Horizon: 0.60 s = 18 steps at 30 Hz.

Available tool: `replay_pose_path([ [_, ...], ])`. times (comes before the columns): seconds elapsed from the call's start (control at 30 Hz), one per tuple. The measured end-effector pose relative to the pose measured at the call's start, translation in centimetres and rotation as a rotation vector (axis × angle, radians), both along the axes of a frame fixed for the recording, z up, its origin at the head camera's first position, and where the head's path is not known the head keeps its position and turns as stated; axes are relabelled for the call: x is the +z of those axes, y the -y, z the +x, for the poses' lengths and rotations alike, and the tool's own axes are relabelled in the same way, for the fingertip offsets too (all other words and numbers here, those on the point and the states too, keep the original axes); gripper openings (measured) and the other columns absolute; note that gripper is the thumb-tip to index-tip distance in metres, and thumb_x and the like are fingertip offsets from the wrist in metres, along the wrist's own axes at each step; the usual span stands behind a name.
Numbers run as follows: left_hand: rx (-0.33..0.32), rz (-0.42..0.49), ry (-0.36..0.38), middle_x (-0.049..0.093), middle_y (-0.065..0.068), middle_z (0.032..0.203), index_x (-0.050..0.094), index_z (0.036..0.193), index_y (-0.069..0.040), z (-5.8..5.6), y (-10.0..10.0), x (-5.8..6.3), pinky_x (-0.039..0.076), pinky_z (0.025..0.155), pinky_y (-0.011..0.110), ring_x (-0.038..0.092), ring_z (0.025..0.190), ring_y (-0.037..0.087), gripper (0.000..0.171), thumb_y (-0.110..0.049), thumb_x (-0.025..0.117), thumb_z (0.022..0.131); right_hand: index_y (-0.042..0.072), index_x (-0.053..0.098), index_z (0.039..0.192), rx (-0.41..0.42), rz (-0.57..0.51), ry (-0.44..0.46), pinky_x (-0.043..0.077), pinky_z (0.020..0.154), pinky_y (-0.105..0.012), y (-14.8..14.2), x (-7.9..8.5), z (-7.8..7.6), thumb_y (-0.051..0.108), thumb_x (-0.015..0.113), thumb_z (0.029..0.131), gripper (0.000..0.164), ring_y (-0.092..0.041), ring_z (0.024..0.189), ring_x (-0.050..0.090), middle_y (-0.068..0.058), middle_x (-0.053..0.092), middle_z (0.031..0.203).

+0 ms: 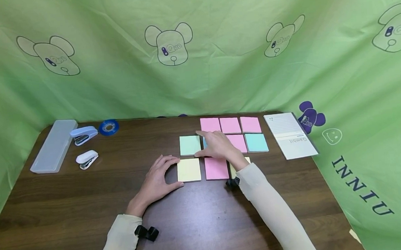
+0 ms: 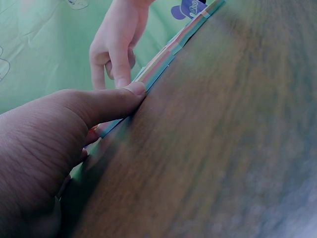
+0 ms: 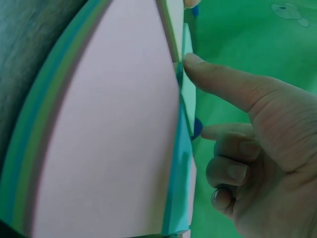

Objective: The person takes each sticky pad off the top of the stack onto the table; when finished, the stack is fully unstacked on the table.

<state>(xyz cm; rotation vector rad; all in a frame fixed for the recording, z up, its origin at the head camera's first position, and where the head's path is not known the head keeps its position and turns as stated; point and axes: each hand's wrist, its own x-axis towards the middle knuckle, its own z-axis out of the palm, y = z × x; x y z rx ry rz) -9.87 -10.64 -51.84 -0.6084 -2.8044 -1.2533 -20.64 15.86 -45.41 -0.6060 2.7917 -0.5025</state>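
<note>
My left hand point(image 1: 159, 178) holds a pale yellow sticky note pad point(image 1: 188, 170) at its left side, thumb by the near corner and fingers by the far one. In the left wrist view, its thumb point(image 2: 114, 104) lies along the pad's layered edge. Just behind that pad is a mint green sticky note pad point(image 1: 189, 145). My right hand point(image 1: 217, 145) spans its right end between thumb and index finger, the other fingers curled in. Under the right hand, a blue pad point(image 1: 204, 142) is mostly hidden. A pink pad point(image 1: 216, 168) lies beneath the right wrist.
Three pink pads point(image 1: 230, 125) form the back row; another pink pad point(image 1: 237, 143) and a blue-green pad point(image 1: 256, 142) sit right of my hand. Further right lies a notebook point(image 1: 291, 135). At left are a plastic case point(image 1: 54, 146), two staplers point(image 1: 83, 134) and blue tape point(image 1: 108, 127).
</note>
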Motion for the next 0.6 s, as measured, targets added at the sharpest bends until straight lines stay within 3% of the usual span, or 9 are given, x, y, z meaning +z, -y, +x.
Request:
replay_pose_path([
  [0.27, -0.006, 0.052, 0.014, 0.058, 0.011, 0.157, 0.064, 0.151, -0.011, 0.0, 0.1, 0.1, 0.03, 0.125, 0.075, 0.04, 0.159, 0.046, 0.08, -0.031, 0.1, 0.083, 0.01, 0.051, 0.166, -0.002, -0.009, -0.064, 0.035, 0.064, -0.034, -0.2, 0.8, 1.1, 0.046, 0.087, 0.097, 0.085, -0.011, 0.057, 0.026, 0.008, 0.035, 0.058],
  [0.33, 0.005, 0.083, 0.019, 0.057, 0.009, 0.158, 0.064, 0.151, -0.011, 0.0, 0.1, 0.2, 0.034, 0.124, 0.072, 0.044, 0.156, 0.041, 0.077, -0.032, 0.098, 0.086, 0.01, 0.052, 0.165, 0.0, -0.012, -0.086, 0.04, 0.067, -0.037, -0.4, 0.9, 1.5, 0.046, 0.085, 0.097, 0.084, -0.011, 0.057, 0.028, 0.008, 0.036, 0.058],
  [0.4, 0.023, 0.124, 0.019, 0.057, 0.008, 0.158, 0.065, 0.15, -0.012, 0.1, 0.1, 0.2, 0.038, 0.122, 0.067, 0.049, 0.152, 0.037, 0.07, -0.03, 0.096, 0.09, 0.009, 0.054, 0.164, 0.0, -0.029, -0.106, 0.049, 0.078, -0.042, -0.7, 1.1, 2.1, 0.045, 0.084, 0.099, 0.081, -0.011, 0.057, 0.032, 0.008, 0.039, 0.057],
  [0.53, 0.064, 0.213, -0.043, 0.06, 0.008, 0.153, 0.068, 0.145, -0.009, 0.1, 0.0, 0.2, 0.043, 0.12, 0.055, 0.056, 0.145, 0.032, 0.055, -0.017, 0.09, 0.095, 0.008, 0.058, 0.161, -0.032, -0.092, -0.148, 0.05, 0.094, -0.049, -1.8, 1.2, 3.4, 0.041, 0.08, 0.102, 0.071, -0.012, 0.055, 0.031, 0.007, 0.042, 0.057],
  [0.6, 0.094, 0.234, -0.1, 0.064, 0.007, 0.149, 0.07, 0.142, -0.008, 0.0, 0.0, 0.2, 0.044, 0.118, 0.05, 0.059, 0.142, 0.03, 0.05, -0.012, 0.089, 0.096, 0.007, 0.061, 0.158, -0.044, -0.112, -0.189, 0.048, 0.086, -0.047, -2.6, 1.0, 4.0, 0.038, 0.08, 0.102, 0.067, -0.012, 0.055, 0.029, 0.006, 0.042, 0.058],
])
